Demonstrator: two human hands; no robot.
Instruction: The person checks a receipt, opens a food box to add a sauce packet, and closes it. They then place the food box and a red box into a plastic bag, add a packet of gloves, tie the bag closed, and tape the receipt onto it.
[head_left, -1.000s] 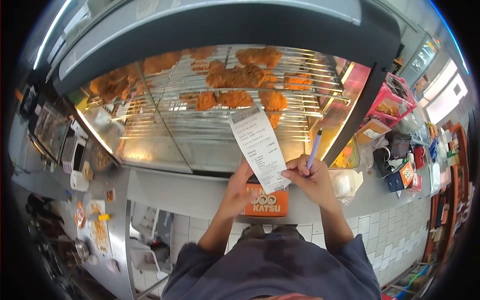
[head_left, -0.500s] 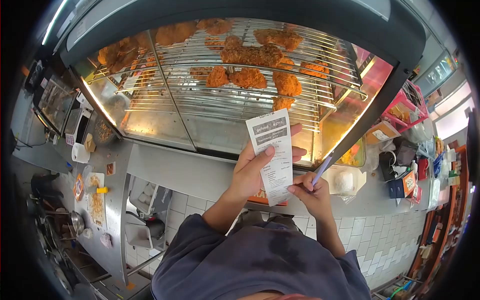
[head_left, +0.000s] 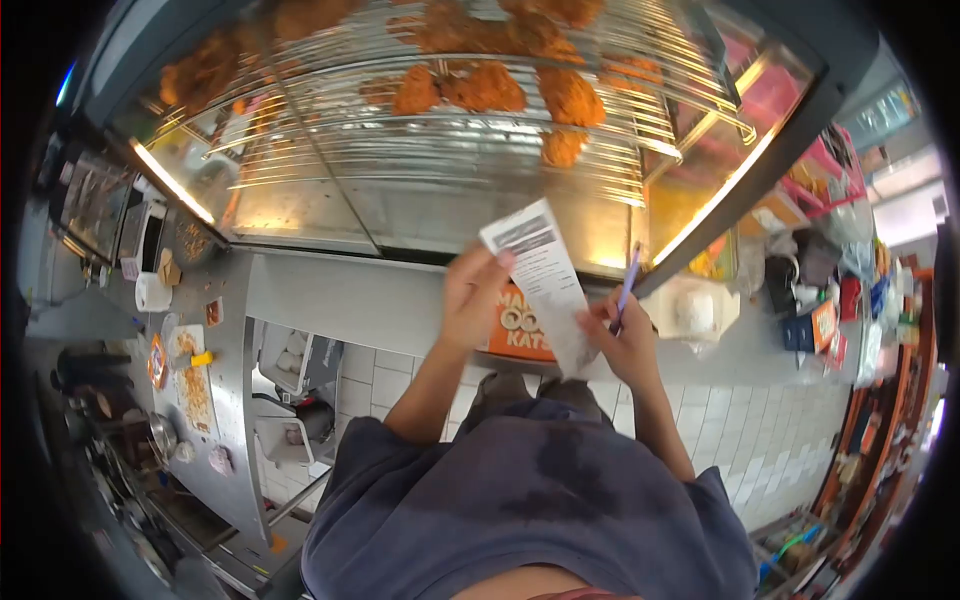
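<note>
A long printed receipt [head_left: 545, 275] is stretched at a tilt between my hands, its print blurred. My left hand [head_left: 472, 297] pinches its left edge near the top. Closed around a purple pen [head_left: 628, 282], my right hand [head_left: 625, 345] also touches the receipt's lower right edge. Beneath the paper, an orange box [head_left: 512, 335] with white lettering rests at the counter's front edge, partly covered. Right of my right hand sits an open paper box [head_left: 695, 310] with a white, rounded content.
Ahead stands a lit glass display case [head_left: 330, 215] with fried chicken [head_left: 570, 95] on wire racks. A steel counter [head_left: 350, 300] runs below it. To the left, a side counter [head_left: 225, 400] holds a crumb-covered board [head_left: 195, 400]. Bags and boxes crowd the right end.
My left hand has shifted left to the receipt's upper edge, and the receipt has tilted more. The orange box shows more. The view has dipped lower.
</note>
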